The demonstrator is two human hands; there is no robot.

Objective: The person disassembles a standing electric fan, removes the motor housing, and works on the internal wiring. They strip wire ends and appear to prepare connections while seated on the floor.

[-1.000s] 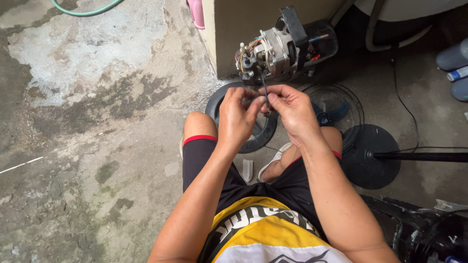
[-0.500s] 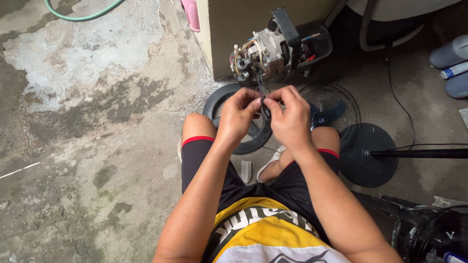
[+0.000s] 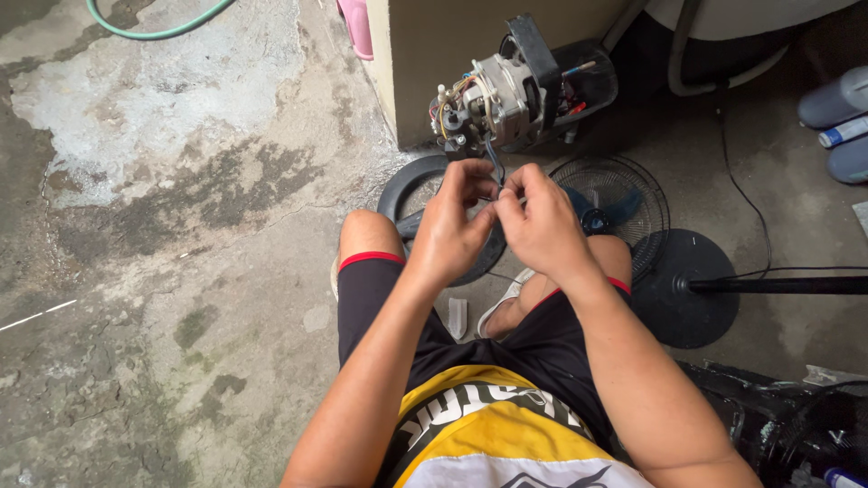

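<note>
While left hand and right hand pinch wire from motor at twelve o'clock, join seemingly unfinished; fan guard off.

A makeshift home repair spot on a backyard floor.
Stained, cracked concrete floor, a green garden hose and a dismantled black pedestal fan guard lay about.

Fan motor blocks ahead; concrete floor open leftward.

The single head-worn camera looks steeply down from close above onto the concrete floor.
</note>
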